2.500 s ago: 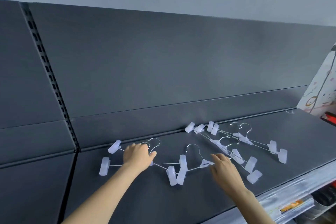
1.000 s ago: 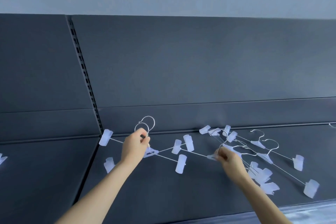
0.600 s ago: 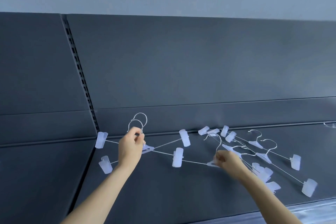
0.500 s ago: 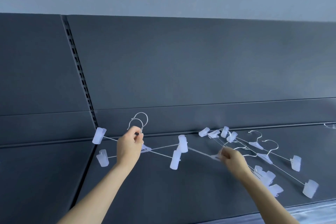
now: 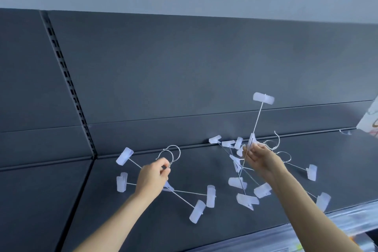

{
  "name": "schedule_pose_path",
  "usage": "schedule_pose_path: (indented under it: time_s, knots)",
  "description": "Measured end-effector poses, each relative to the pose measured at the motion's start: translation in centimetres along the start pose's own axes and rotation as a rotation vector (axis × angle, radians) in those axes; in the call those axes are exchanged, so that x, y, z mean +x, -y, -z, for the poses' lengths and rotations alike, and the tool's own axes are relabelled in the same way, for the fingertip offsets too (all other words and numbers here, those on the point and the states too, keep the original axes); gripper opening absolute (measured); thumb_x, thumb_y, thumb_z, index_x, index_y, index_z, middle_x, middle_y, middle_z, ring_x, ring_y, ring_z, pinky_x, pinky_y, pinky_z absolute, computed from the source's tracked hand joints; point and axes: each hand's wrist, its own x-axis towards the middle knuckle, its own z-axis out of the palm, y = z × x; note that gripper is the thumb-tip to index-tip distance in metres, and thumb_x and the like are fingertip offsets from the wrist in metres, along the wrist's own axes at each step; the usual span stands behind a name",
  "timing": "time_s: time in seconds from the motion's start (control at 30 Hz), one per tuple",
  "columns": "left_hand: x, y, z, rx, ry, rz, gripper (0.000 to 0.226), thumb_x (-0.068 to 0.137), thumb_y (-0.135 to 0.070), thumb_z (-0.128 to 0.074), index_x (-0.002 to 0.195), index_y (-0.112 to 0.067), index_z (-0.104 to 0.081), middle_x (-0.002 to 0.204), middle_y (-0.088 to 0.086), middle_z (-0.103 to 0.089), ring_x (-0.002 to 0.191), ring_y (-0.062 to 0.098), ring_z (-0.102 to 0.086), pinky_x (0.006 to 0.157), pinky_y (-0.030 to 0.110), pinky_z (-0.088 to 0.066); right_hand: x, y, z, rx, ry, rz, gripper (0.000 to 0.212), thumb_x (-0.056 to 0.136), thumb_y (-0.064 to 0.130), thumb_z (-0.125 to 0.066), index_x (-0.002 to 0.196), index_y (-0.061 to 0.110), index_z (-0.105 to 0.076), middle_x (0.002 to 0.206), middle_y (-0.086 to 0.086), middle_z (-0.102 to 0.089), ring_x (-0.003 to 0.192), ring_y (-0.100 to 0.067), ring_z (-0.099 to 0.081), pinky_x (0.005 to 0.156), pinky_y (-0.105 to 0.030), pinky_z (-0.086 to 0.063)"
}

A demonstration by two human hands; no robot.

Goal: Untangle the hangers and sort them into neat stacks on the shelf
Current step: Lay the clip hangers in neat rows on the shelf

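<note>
At frame centre-right, the right hand (image 5: 260, 159) pinches a hanger (image 5: 254, 135) upended above the tangle (image 5: 245, 180), while the left hand (image 5: 152, 179) pinches two hooks (image 5: 171, 153).

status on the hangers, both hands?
Left hand pinching two hangers at the hooks. Right hand gripping one hanger, tipped upright, top clip high. Tangled pile on the shelf beneath it, unsorted.

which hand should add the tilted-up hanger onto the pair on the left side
Right, probably. The right hand already grips the upended hanger, one clip raised above the tangled pile. The left hand is occupied pinching the hooks of the two-hanger pair, steadying it as the landing spot.
</note>
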Motion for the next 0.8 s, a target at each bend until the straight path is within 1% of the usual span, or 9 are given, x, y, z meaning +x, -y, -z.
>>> schedule_pose_path:
  time_s: [0.1,0.17,0.23,0.3,0.33,0.43,0.47,0.6,0.8]
  knots:
    - [-0.1,-0.3,-0.6,-0.001,0.016,-0.005,0.029,0.084,-0.011,-0.054,0.063,-0.029,-0.044,0.05,-0.003,-0.058,0.053,0.014,-0.057,0.054,0.025,-0.042,0.1,-0.2,0.6,0.25,-0.047,0.004,0.036,0.095,0.003,-0.037,0.064,0.003,-0.056,0.069,-0.008,-0.059,0.066,-0.017,-0.064,0.057,-0.029,-0.059]
    - [-0.2,-0.5,-0.9,0.003,0.03,-0.003,0.027,0.084,-0.012,-0.054,0.065,-0.027,-0.045,0.05,-0.003,-0.057,0.055,0.017,-0.058,0.056,0.027,-0.043,0.1,-0.2,0.9,0.428,-0.088,-0.005,0.026,0.096,0.004,-0.035,0.078,0.001,-0.053,0.082,-0.01,-0.054,0.073,-0.018,-0.061,0.058,-0.031,-0.059]
    - [-0.2,-0.7,-1.2,0.007,0.038,-0.007,0.027,0.085,-0.012,-0.054,0.065,-0.027,-0.045,0.051,-0.003,-0.058,0.051,0.014,-0.053,0.054,0.025,-0.041,0.0,-0.3,0.8,0.511,-0.112,-0.008,0.023,0.097,0.003,-0.033,0.082,0.0,-0.051,0.085,-0.01,-0.052,0.07,-0.017,-0.063,0.068,-0.029,-0.059]
    - [-0.2,-1.0,-1.4,0.01,0.038,-0.019,0.028,0.085,-0.012,-0.053,0.064,-0.028,-0.045,0.051,-0.003,-0.058,0.048,0.011,-0.051,0.052,0.023,-0.039,-0.2,-0.6,0.6,0.535,-0.129,-0.019,0.025,0.097,0.002,-0.032,0.08,0.0,-0.05,0.084,-0.01,-0.051,0.072,-0.018,-0.06,0.089,-0.03,-0.053]
    - [-0.2,-1.1,-1.4,0.014,0.037,-0.024,0.028,0.085,-0.013,-0.053,0.064,-0.028,-0.044,0.051,-0.003,-0.059,0.048,0.01,-0.051,0.051,0.021,-0.038,-0.3,-0.8,0.5,0.514,-0.124,-0.031,0.025,0.096,0.002,-0.032,0.079,0.0,-0.05,0.084,-0.011,-0.051,0.072,-0.019,-0.06,0.087,-0.031,-0.053]
    - [0.2,-1.2,-0.8,0.022,0.026,-0.023,0.027,0.086,-0.014,-0.053,0.064,-0.028,-0.044,0.053,-0.002,-0.061,0.048,0.01,-0.051,0.05,0.019,-0.036,-0.5,-1.3,0.2,0.27,-0.076,-0.082,0.025,0.094,0.002,-0.036,0.073,0.002,-0.049,0.077,-0.012,-0.052,0.054,-0.018,-0.066,0.055,-0.03,-0.059]
    - [0.3,-1.2,-0.5,0.023,0.021,-0.023,0.028,0.086,-0.015,-0.053,0.064,-0.028,-0.044,0.054,-0.002,-0.061,0.047,0.009,-0.051,0.049,0.019,-0.036,-0.6,-1.4,0.0,0.154,-0.063,-0.094,0.025,0.093,0.0,-0.038,0.071,0.003,-0.049,0.075,-0.012,-0.053,0.051,-0.017,-0.066,0.052,-0.027,-0.058]
    - [0.4,-1.4,0.7,0.007,-0.002,-0.004,0.024,0.086,-0.015,-0.053,0.065,-0.026,-0.048,0.053,-0.001,-0.061,0.045,0.009,-0.048,0.048,0.017,-0.033,-1.4,-1.7,-1.1,-0.231,-0.008,-0.116,0.022,0.086,-0.008,-0.046,0.069,0.005,-0.05,0.07,-0.01,-0.057,0.053,-0.015,-0.064,0.05,-0.02,-0.053]
    - [-1.1,-1.4,3.3,-0.045,-0.101,0.011,0.031,0.083,-0.013,-0.056,0.059,-0.03,-0.049,0.045,-0.005,-0.054,0.047,0.008,-0.048,0.054,0.024,-0.037,-2.9,-2.9,-3.2,-0.513,0.081,-0.096,0.024,0.087,-0.003,-0.049,0.065,0.007,-0.053,0.064,-0.008,-0.053,0.053,-0.014,-0.059,0.052,-0.021,-0.041]
